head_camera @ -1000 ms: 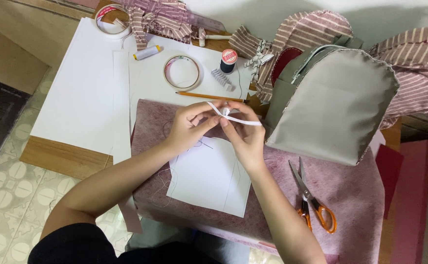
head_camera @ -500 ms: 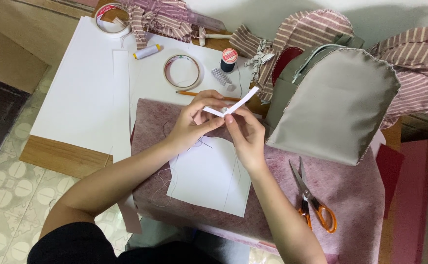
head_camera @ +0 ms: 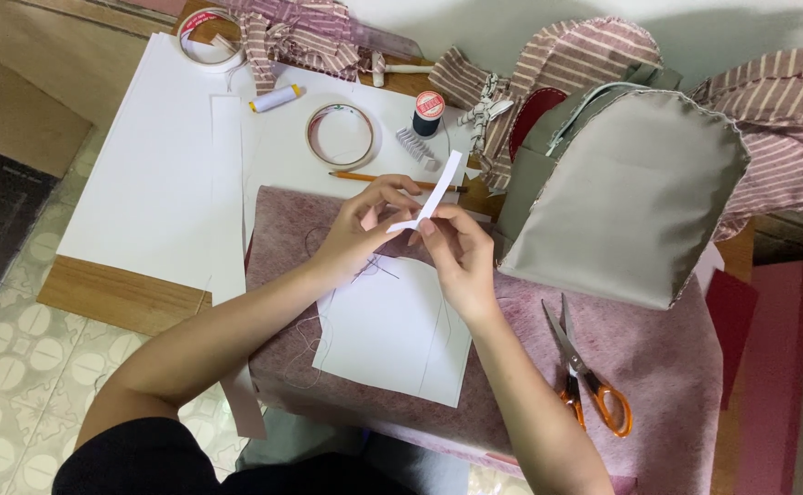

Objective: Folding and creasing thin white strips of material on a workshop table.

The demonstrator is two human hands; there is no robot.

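Both forearms reach in from below. The left hand (head_camera: 365,225) and right hand (head_camera: 456,252) meet, fingertips pinched on a white paper strip (head_camera: 435,194) raised over the mauve felt (head_camera: 640,367); its lower end is hidden by fingers.

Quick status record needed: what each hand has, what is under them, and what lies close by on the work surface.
left hand: pinches the lower end of the white paper strip
right hand: pinches the same strip from the other side
strip: bent, upper end slanting up, free
under hands: white paper sheet on mauve felt
right of hands: grey fabric bag piece; orange-handled scissors, lying closed
behind hands: pencil, tape ring, dark thread spool
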